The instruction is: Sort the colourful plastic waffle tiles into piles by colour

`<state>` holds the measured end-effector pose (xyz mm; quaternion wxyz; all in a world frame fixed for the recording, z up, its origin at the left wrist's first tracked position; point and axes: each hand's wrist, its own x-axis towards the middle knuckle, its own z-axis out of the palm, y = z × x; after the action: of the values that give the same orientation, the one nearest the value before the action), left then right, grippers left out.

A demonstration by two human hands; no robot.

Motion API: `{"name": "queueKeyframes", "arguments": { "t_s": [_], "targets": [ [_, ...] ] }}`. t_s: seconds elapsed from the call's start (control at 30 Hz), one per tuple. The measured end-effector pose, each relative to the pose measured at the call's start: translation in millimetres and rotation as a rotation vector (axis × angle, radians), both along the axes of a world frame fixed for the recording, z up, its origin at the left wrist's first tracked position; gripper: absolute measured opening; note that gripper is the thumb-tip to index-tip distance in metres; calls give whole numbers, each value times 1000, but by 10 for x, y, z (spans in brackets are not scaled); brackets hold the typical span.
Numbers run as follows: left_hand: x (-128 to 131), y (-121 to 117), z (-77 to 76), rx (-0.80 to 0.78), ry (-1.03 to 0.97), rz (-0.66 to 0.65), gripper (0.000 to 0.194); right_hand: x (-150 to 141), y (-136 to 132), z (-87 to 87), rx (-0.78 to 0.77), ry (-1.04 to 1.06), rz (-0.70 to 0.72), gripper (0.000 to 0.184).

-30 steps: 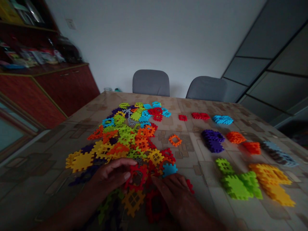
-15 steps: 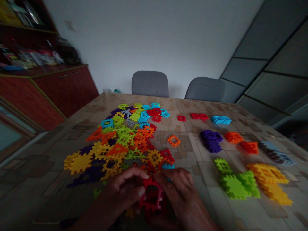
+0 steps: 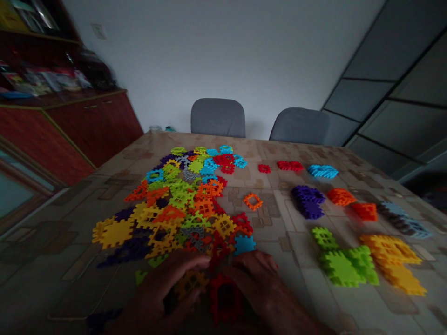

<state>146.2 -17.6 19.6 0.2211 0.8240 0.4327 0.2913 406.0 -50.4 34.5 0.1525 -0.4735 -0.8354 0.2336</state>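
A red interlocking plastic tile (image 3: pixel 213 304) with a large square opening sits low in the middle, at my right hand (image 3: pixel 260 284). The fingers of that hand curl over its right side. My left hand (image 3: pixel 169 281) is beside it on the left, with thumb and fingers apart and nothing gripped between them. Through that gap a dark yellow tile (image 3: pixel 192 281) shows. Just past my hands lies the heap of mixed tiles, with a light blue tile (image 3: pixel 244 244) and a grey tile (image 3: pixel 196 236) near my fingertips.
Sorted stacks stand on the right: purple tiles (image 3: pixel 309 202), green tiles (image 3: pixel 344 267), yellow tiles (image 3: pixel 394 260), orange tiles (image 3: pixel 340 196) and blue tiles (image 3: pixel 323 170). One orange frame (image 3: pixel 253 201) lies between heap and stacks. Two grey chairs (image 3: pixel 218 117) stand behind the table.
My left hand has come off the red tile and moved slightly left, its fingers spreading. The red tile is lower, at my right hand. More of the light blue tile shows.
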Motion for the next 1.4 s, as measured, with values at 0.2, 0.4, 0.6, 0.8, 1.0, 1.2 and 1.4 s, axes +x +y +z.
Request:
{"name": "queueKeyframes", "arguments": {
  "t_s": [0.2,0.4,0.6,0.8,1.0,1.2,1.4],
  "targets": [
    [22,-63,-5,143,41,-64,28,50,25,137,-30,-11,1,65],
    [278,-32,124,357,194,-269,62,246,37,239,11,-8,-96,53],
    [408,44,10,425,257,-284,61,182,33,226,-50,-66,-15,50],
    [361,13,0,409,282,-271,73,117,30,224,-58,-76,-18,45],
    [305,12,-45,467,295,-231,91,27,-3,139,-13,-40,-12,70],
    [251,-21,-141,431,310,-167,101,-67,-16,-98,67,-21,-35,71],
    [280,-39,-124,368,283,-142,106,-73,-4,-174,161,-18,-33,52]
  ]
}}
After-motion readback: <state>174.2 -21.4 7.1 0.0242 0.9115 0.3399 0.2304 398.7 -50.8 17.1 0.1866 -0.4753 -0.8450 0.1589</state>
